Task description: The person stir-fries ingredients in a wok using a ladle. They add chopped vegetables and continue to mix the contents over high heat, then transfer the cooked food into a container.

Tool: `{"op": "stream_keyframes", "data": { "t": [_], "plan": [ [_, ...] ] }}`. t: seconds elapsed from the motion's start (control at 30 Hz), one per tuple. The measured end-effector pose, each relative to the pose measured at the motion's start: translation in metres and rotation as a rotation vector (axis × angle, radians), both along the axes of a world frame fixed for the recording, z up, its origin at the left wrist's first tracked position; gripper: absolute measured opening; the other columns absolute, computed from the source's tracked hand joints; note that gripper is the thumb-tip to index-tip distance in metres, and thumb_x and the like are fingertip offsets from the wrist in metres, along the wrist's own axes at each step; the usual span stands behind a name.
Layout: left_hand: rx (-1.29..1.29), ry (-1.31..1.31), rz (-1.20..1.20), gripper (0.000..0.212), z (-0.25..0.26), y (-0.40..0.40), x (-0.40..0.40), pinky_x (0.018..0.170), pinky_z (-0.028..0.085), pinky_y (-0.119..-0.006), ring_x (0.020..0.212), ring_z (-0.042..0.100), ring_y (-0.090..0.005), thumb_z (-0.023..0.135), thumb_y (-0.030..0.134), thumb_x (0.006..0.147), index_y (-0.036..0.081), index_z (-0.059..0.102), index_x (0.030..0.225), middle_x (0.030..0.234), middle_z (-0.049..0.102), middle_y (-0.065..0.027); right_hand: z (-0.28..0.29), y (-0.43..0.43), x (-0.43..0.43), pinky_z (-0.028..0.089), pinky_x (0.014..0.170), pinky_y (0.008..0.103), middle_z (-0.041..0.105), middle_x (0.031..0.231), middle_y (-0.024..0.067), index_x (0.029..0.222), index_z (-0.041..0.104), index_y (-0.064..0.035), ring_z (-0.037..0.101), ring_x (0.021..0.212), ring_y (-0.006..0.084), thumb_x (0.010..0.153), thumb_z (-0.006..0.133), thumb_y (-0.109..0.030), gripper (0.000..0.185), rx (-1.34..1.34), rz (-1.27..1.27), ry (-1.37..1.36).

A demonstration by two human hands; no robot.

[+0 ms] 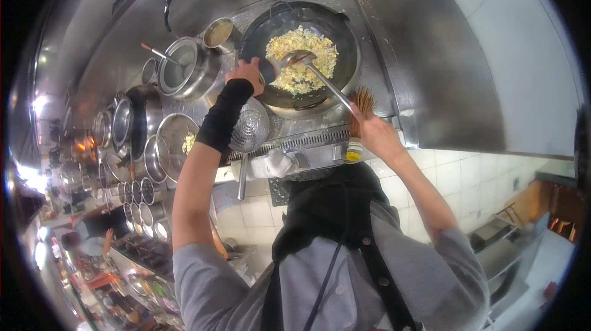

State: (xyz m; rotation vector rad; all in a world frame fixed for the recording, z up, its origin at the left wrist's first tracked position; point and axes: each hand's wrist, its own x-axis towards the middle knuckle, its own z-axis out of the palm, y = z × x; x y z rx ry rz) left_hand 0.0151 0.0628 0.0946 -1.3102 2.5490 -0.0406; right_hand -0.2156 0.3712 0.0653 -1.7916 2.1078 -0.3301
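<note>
A large dark wok [254, 31] holds egg fried rice [300, 40]. My right hand [381, 135] grips the long handle of a metal ladle [325, 82], whose bowl hangs over the rice. At the wok's left side, my left hand [245, 74] is closed around a small dark container [268, 71], probably a bottle or shaker. It is tipped sideways with its pale end towards the ladle bowl. Whether anything comes out of it cannot be seen. Below that wrist, which wears a black sleeve, lies a perforated metal skimmer [249, 128].
A bamboo wok brush [362, 100] lies beside my right hand. Left of the wok stand a metal cup [221, 35] and a pot [173, 70] with a utensil in it. A folded white cloth [277, 163] rests on the stove's front edge. Another person [94, 241] stands far left.
</note>
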Motion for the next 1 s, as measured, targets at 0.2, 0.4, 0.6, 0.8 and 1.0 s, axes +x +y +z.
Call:
{"op": "stream_keyframes", "data": {
  "t": [0.2, 0.4, 0.6, 0.8, 1.0],
  "plan": [
    [0.87, 1.147, 0.181, 0.093, -0.07, 0.025, 0.061, 0.104, 0.05, -0.037, 0.117, 0.063, -0.0247, 0.095, 0.041, 0.07, -0.005, 0.048, 0.135, 0.126, 0.065, -0.0169, 0.025, -0.027, 0.011, 0.055, 0.084, 0.0539, 0.069, 0.099, 0.0319, 0.145, 0.058, -0.0115, 0.069, 0.088, 0.0479, 0.089, 0.06, -0.004, 0.057, -0.155, -0.194, -0.289],
    [0.703, 1.851, 0.391, 0.09, -0.03, 0.138, 0.087, 0.107, 0.049, -0.036, 0.122, 0.059, -0.018, 0.094, 0.015, 0.075, 0.0, 0.037, 0.144, 0.132, 0.06, -0.0097, -0.018, -0.128, 0.027, 0.057, 0.065, 0.0496, 0.069, 0.083, 0.0306, 0.137, 0.058, 0.0057, 0.072, 0.067, 0.0404, 0.09, 0.058, -0.005, 0.048, -0.156, -0.095, -0.043],
    [0.192, 1.888, 0.593, 0.098, 0.038, 0.174, 0.26, 0.11, 0.047, -0.038, 0.126, 0.058, -0.0224, 0.095, 0.017, 0.074, 0.001, 0.033, 0.148, 0.138, 0.056, -0.0132, 0.059, -0.08, 0.072, 0.053, 0.077, 0.0463, 0.066, 0.086, 0.0315, 0.147, 0.055, -0.0063, 0.07, 0.08, 0.0402, 0.09, 0.063, -0.005, 0.058, 0.154, 0.017, -0.124],
    [-0.403, 1.679, 0.864, 0.093, 0.013, 0.172, 0.514, 0.106, 0.05, -0.037, 0.123, 0.061, -0.0242, 0.095, 0.018, 0.074, 0.0, 0.038, 0.144, 0.137, 0.057, -0.0157, 0.039, -0.051, 0.091, 0.054, 0.081, 0.0474, 0.067, 0.094, 0.035, 0.143, 0.058, -0.0052, 0.071, 0.091, 0.0437, 0.087, 0.064, -0.003, 0.056, 0.127, -0.127, 0.159],
    [-0.907, 1.413, 1.03, 0.1, -0.094, 0.14, 0.754, 0.107, 0.048, -0.039, 0.122, 0.059, -0.0262, 0.099, 0.024, 0.069, -0.005, 0.037, 0.142, 0.136, 0.055, -0.019, -0.044, -0.124, 0.088, 0.054, 0.081, 0.0445, 0.071, 0.09, 0.0315, 0.139, 0.058, 0.0064, 0.074, 0.09, 0.0411, 0.085, 0.068, -0.01, 0.057, -0.025, -0.263, 0.343]
  ]
}}
